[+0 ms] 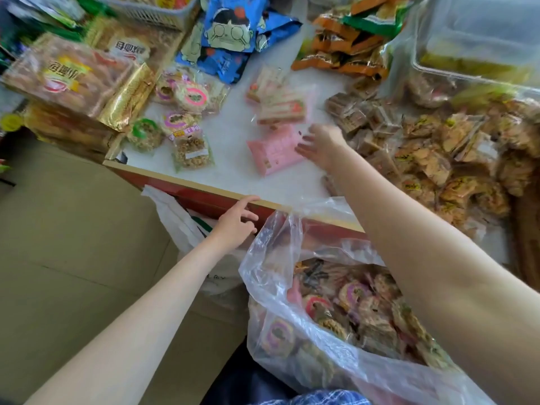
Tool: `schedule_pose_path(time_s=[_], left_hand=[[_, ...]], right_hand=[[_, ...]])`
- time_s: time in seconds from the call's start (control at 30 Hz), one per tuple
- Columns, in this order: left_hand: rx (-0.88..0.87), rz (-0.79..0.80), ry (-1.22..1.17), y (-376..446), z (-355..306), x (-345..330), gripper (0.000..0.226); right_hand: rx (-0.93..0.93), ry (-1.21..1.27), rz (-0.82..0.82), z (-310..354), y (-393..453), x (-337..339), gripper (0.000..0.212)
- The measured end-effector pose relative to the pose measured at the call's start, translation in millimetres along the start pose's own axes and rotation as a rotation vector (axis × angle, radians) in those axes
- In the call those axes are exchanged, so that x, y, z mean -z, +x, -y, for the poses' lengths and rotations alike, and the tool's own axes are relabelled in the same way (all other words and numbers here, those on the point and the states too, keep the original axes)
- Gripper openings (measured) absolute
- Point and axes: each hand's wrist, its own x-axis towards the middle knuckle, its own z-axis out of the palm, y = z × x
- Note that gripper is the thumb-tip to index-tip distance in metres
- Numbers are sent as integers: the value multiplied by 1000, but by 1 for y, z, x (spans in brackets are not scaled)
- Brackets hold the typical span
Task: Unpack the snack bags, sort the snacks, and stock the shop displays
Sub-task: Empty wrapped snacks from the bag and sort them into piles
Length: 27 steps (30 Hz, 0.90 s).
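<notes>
We have 2 bare hands in view. Our right hand is out over the white counter, fingers loosely spread, gripping nothing; its fingertips sit at the right edge of a pink packet, contact not certain because of blur. Our left hand is also relaxed and holding nothing, with its index finger lying on the counter's front edge, just left of the clear plastic bag.

That bag stands open below the counter edge, its rim draped against it, full of mixed wrapped snacks; too many and too jumbled to count. A white plastic bag hangs behind our left wrist.

On the counter:
- 1 pink packet near the front, plus a loose cluster of pale pink-and-white packets just behind it, blurred, count unclear.
- Round nut-cake packs to the left: about 6, some overlapping.
- 2 big gold-trimmed biscuit packs stacked at far left.
- Blue cartoon-print bags at the back, at least 3.
- Orange packets heaped back right, mixed with green ones.
- Brown square packets and a large pile of clear-wrapped crackers fill the right side, directly beside our right forearm.
- 1 clear plastic bin at top right, 1 white basket at top left.

The cracker pile crowds the right of the free counter space; the nut-cake packs bound it on the left.
</notes>
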Motion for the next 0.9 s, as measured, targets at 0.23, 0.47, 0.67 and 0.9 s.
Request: schedule_pose_path(time_s=[0.23,0.47,0.67,0.9], left_hand=[[-127,32,197,-6,4,-11,54],[-63,182,322,-20,12,-33,67],[-22,139,317,-35,20,-44,69],[-31,114,351,-33,30,-34,70]], right_hand=[[167,-422,10,-34,-65,89,21],[291,-1104,303,-103,-143,178,17],[1,-1228,477,-206,-104,160,50],[-194,-1206,247,-281,-72,94,84]])
